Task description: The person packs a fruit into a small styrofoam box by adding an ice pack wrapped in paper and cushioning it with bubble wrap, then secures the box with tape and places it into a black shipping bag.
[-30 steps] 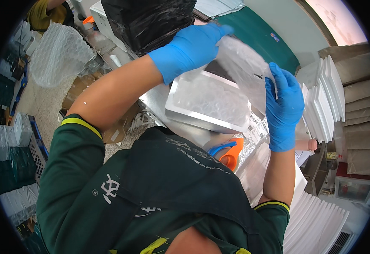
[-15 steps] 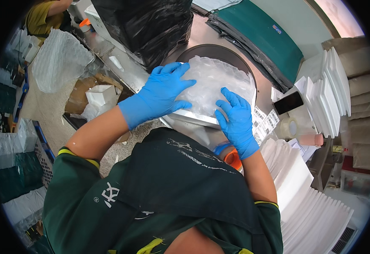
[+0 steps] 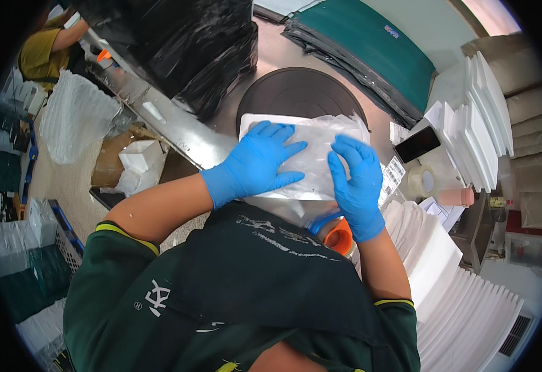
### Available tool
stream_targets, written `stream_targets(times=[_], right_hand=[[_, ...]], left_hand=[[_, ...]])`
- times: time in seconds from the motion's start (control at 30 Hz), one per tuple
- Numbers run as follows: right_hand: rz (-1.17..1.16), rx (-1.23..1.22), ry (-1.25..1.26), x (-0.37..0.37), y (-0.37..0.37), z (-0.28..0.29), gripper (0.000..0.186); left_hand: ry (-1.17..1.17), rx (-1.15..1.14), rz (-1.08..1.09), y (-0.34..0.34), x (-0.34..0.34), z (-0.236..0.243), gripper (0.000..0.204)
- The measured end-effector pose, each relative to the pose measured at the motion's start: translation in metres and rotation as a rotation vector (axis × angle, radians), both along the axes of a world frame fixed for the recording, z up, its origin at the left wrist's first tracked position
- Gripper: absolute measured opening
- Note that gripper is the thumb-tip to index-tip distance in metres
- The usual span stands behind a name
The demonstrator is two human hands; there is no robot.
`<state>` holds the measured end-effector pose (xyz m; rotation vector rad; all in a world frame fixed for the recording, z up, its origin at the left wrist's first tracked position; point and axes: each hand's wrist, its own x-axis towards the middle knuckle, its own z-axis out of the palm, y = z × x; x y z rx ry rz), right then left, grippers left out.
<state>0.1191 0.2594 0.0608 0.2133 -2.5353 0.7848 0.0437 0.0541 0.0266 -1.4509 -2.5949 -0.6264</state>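
A shallow white box or tray [image 3: 253, 121] lies in front of me, its far part overlapping a round black turntable. Clear, crinkled plastic film [image 3: 314, 166] lies over it, bunched at the far right corner. My left hand [image 3: 255, 162], in a blue glove, lies on the left side of the film with fingers spread. Also gloved in blue, my right hand [image 3: 356, 183] rests at the right edge of the film, its fingers slightly curved and thumb apart. What is under the film cannot be made out.
Beyond the box is the black turntable [image 3: 296, 93], with a black-wrapped stack [image 3: 184, 56] at its left. Green bags [image 3: 370, 53] lie at the back. To the right are a phone [image 3: 417, 146], a tape roll [image 3: 421, 181] and white foam sheets [image 3: 426, 242]. Another person [image 3: 44, 53] is far left.
The box has come nearer to me, uncovering more of the turntable. The puffy plastic looks flatter. My left hand has moved right and down onto it; the right has moved slightly nearer.
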Motion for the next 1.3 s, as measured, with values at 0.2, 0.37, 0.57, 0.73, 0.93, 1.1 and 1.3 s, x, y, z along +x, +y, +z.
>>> stream_targets(times=[0.2,0.37,0.57,0.73,0.93,1.1,1.3], right_hand=[[0.066,0.318,-0.189,-0.017,0.010,-0.032,0.046],[0.126,0.105,-0.441,-0.040,0.021,-0.028,0.048],[0.189,-0.002,-0.452,-0.042,0.029,-0.029,0.049],[0.375,0.143,-0.351,-0.020,0.065,0.006,0.057],[0.347,0.541,-0.348,-0.010,0.084,0.014,0.050],[0.204,0.749,-0.379,-0.027,0.066,-0.011,0.035],[0.311,0.135,-0.667,-0.018,0.106,0.033,0.037]], left_hand=[[-0.099,0.017,0.009,0.002,0.000,0.002,0.064],[-0.099,0.028,0.060,0.008,-0.001,0.003,0.070],[-0.073,-0.032,0.057,0.009,-0.002,0.002,0.072],[-0.117,-0.132,0.073,0.007,-0.003,0.007,0.071],[-0.070,-0.145,0.063,0.010,0.000,0.007,0.071],[-0.039,-0.143,0.062,0.016,0.002,0.005,0.069],[-0.055,-0.123,0.085,0.019,0.008,0.005,0.071]])
